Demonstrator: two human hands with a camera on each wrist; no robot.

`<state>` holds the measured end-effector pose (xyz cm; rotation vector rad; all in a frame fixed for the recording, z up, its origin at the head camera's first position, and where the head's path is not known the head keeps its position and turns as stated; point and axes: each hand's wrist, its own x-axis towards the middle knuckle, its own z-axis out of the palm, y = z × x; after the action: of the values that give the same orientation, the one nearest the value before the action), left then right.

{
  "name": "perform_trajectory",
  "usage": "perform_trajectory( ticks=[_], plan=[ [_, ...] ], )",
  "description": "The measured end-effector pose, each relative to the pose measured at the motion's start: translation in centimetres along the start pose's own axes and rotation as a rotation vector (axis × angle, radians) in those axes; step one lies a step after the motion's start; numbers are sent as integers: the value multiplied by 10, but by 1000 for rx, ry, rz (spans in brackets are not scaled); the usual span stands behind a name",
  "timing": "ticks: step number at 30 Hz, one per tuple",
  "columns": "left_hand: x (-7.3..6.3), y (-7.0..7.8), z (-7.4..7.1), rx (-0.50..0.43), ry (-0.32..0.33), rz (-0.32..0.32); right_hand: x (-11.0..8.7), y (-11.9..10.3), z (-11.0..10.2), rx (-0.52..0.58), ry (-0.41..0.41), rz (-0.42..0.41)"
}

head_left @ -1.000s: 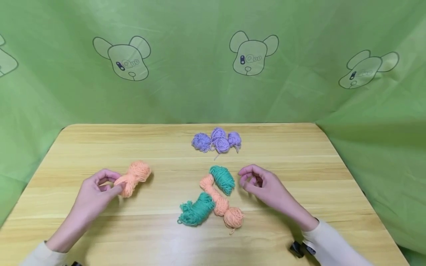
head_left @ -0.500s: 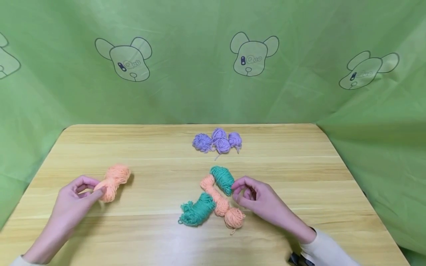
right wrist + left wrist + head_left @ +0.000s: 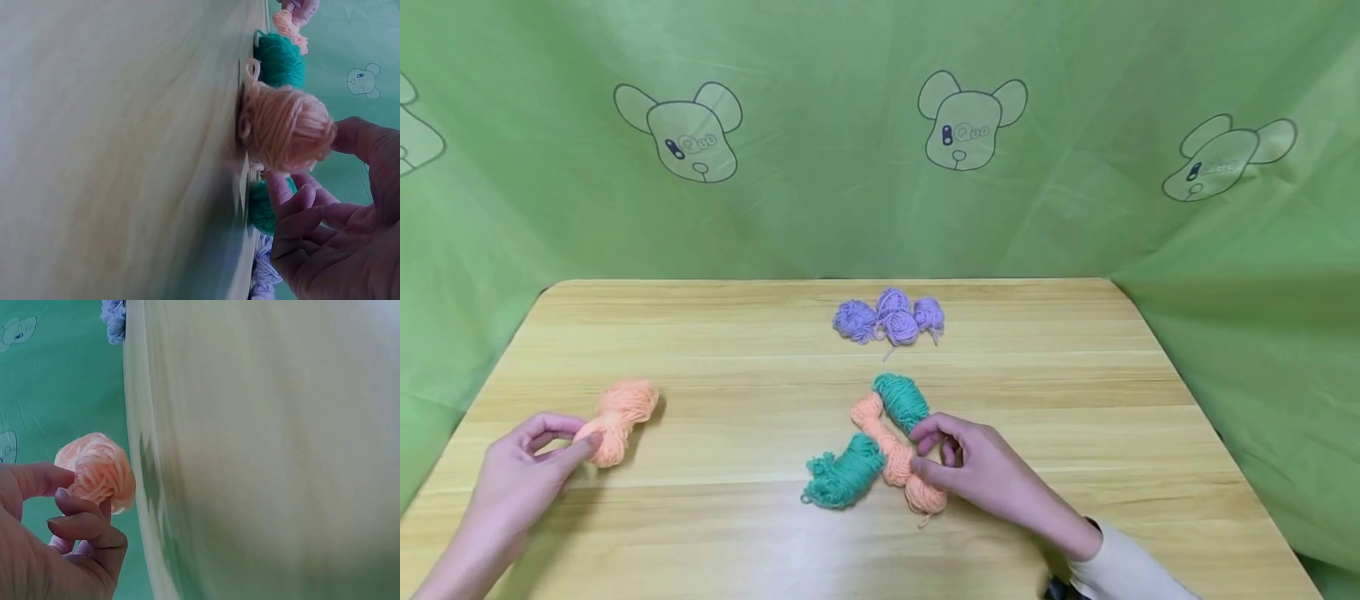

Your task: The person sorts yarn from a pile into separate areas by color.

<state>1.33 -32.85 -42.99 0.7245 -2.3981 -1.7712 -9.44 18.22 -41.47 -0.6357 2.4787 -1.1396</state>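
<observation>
My left hand pinches a peach yarn skein, narrow in the middle, between thumb and fingers at its near end. In the left wrist view the skein is seen end-on, raised beside the tabletop. My right hand is at a peach yarn ball, its fingers loosely bent. In the right wrist view the thumb meets or nearly meets one side of the ball, with fingertips close to the other side. Another peach skein lies between two teal yarn skeins at the table's middle.
A cluster of several purple yarn balls lies near the back edge of the wooden table. Green cloth with mouse-like outlines hangs behind and at the sides.
My left hand has carried the peach skein leftward and a little nearer. My right hand has moved left and toward me, from beside the far teal skein to the peach ball.
</observation>
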Motion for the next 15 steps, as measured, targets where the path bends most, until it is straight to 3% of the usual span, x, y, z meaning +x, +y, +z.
perform_trajectory(
  ticks=[8,15],
  plan=[
    [-5,-15,-24,20,5,-73,4,-4,1,-5,-17,28],
    [-9,-24,-35,11,27,-80,8,-6,5,-6,-43,34]
  ],
)
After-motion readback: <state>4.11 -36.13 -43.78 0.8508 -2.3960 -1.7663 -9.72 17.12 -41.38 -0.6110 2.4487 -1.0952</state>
